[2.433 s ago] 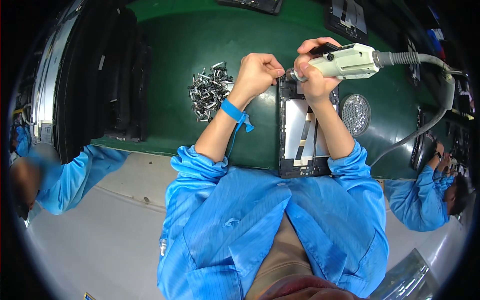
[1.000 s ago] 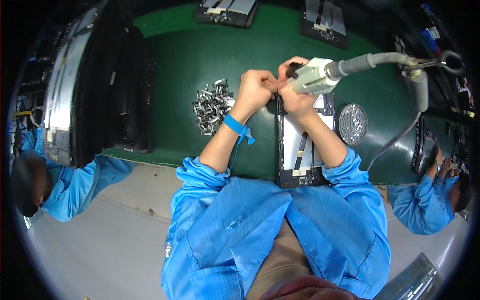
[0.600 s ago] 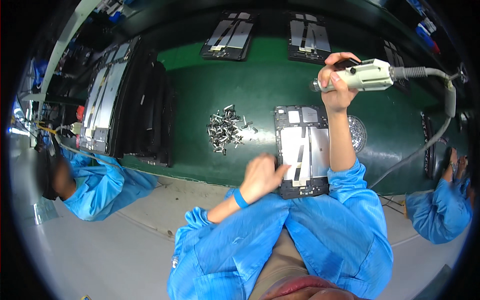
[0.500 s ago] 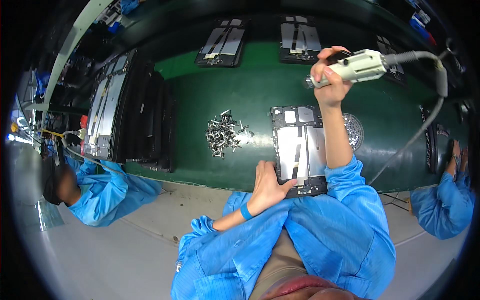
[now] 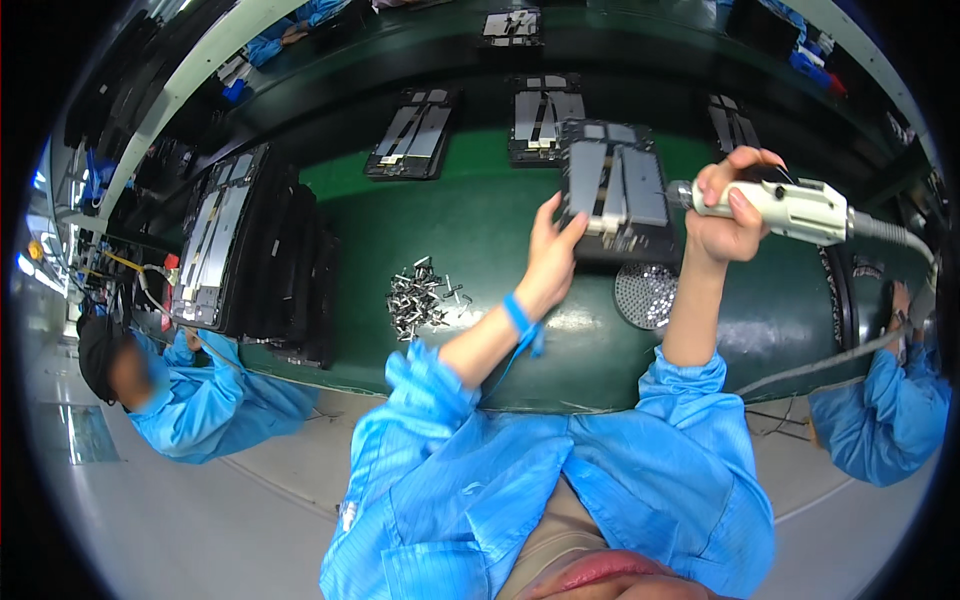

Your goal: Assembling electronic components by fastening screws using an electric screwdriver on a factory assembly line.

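In my left hand is the left edge of an opened tablet, its thumb on top near the lower corner. The tablet looks raised and tilted over the green bench, with its grey battery panels facing up. My right hand is closed around a white corded electric screwdriver. The tool's metal nose points left, close to the tablet's right edge; whether they touch I cannot tell. Below the tablet, partly covered by it, lies a round dimpled metal dish.
Small black and silver parts form a pile on the bench. Tall tablet stacks stand at the left. More opened tablets lie along the back. A grey cable crosses at the right. People in blue sit at both sides.
The tablet has moved from the bench's front edge up and away from me, with my left hand on it. My right hand and the screwdriver have shifted right and closer to me.
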`<state>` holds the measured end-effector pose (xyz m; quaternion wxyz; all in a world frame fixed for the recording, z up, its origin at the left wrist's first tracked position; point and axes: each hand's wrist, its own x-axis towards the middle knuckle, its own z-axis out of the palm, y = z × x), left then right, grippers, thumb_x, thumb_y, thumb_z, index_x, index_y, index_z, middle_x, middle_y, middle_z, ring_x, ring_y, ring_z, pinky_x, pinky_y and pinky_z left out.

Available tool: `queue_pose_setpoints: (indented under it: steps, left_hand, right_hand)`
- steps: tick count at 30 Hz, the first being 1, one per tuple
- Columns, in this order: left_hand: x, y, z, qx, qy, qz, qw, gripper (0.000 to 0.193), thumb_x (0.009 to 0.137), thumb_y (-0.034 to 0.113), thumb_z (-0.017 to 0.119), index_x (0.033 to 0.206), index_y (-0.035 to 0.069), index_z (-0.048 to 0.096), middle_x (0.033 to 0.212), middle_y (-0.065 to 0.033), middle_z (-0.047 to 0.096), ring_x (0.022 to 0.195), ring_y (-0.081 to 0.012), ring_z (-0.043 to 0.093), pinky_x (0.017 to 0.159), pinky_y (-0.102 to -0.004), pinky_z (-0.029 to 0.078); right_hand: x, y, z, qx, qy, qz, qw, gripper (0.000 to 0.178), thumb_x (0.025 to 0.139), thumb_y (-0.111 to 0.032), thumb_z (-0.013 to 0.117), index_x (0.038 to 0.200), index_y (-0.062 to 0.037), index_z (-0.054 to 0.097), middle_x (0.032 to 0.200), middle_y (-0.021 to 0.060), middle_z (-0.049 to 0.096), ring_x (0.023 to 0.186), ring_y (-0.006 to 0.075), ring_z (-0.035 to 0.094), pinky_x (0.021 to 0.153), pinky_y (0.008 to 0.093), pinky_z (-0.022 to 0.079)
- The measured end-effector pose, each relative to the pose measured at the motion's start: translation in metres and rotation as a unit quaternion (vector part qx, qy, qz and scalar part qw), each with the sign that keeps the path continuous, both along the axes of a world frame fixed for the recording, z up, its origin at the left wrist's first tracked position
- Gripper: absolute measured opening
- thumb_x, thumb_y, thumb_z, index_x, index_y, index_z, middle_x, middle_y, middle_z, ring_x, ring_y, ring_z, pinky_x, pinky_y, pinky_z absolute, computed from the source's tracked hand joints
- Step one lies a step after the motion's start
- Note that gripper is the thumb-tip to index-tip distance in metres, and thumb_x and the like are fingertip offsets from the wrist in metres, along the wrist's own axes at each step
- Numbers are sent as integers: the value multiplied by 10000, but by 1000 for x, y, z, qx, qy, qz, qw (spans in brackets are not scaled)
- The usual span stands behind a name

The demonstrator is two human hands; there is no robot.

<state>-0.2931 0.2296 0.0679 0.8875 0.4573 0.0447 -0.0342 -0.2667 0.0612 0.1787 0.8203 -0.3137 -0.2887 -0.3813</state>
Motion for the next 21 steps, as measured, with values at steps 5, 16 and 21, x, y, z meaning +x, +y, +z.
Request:
queue_pose_setpoints:
  steps: [5, 16, 21]
  left_hand:
    - [127, -72, -24, -75, 40, -55, 995, 681, 917, 76, 520, 1448, 134, 98, 1287, -116, 463, 1094, -252, 511, 887, -486, 440]
    - [162, 9, -1, 741, 144, 269, 599, 660, 675, 402, 748, 1095, -43, 500, 1106, -196, 492, 1069, -332, 438, 859, -450, 375]
    - [214, 65, -21, 631, 266, 51, 727, 801, 559, 403, 861, 1145, -35, 535, 1215, -164, 544, 1149, -295, 501, 964, -410, 359]
  right_hand:
    - [-1, -19, 3, 1, 15, -42, 999, 528, 653, -68, 506, 1161, 42, 418, 960, 183, 547, 504, 139, 493, 515, 268, 443]
    - [0, -12, 6, 9, 5, 3, 1000, 519, 651, -71, 513, 1152, 33, 427, 952, 174, 551, 515, 143, 497, 513, 267, 440]
    - [-1, -11, 4, 11, 17, 10, 1000, 527, 659, -60, 508, 1170, 32, 417, 950, 178, 552, 503, 138, 490, 505, 266, 440]
